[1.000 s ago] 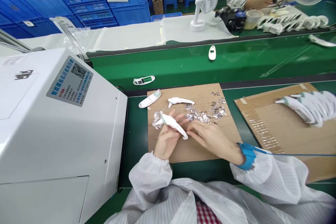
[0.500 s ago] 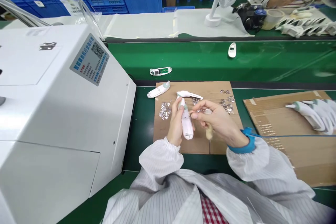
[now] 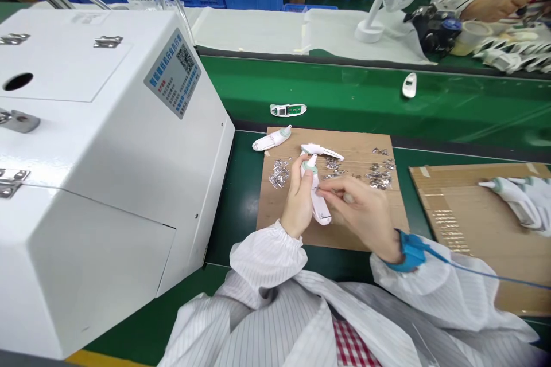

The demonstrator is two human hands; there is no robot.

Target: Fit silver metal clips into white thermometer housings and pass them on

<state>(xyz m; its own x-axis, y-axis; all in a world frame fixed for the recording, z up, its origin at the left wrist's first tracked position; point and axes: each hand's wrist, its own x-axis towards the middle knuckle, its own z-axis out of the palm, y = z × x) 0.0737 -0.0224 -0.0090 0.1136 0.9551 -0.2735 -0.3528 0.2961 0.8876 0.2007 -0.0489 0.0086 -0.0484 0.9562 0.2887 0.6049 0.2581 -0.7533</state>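
Note:
My left hand (image 3: 300,198) is wrapped round a white ear thermometer (image 3: 319,206) with a grey-green collar and a narrow tip that points away from me. My right hand (image 3: 359,206) reaches in from the right, thumb and index finger pinched against the thermometer's upper face. Whatever sits between those fingertips is too small to make out. Just beyond lies a white curved housing part (image 3: 322,152). Another thermometer body (image 3: 272,139) rests at the cardboard's far left corner. Small metal clips lie in a left pile (image 3: 279,174), a middle pile (image 3: 333,166) and a right pile (image 3: 381,175).
A large white machine (image 3: 129,143) stands close on my left. Cardboard (image 3: 275,212) lies under my hands; several thermometers (image 3: 520,200) lie on another sheet. The green belt (image 3: 344,89) carries a half shell with a circuit board (image 3: 288,110) and a small white cover (image 3: 409,85). A co-worker's hand (image 3: 495,7) is beyond.
The view has swung left, so things appear farther right. My right fingertips have come in from beside the thermometer onto its face; the left hand still holds it.

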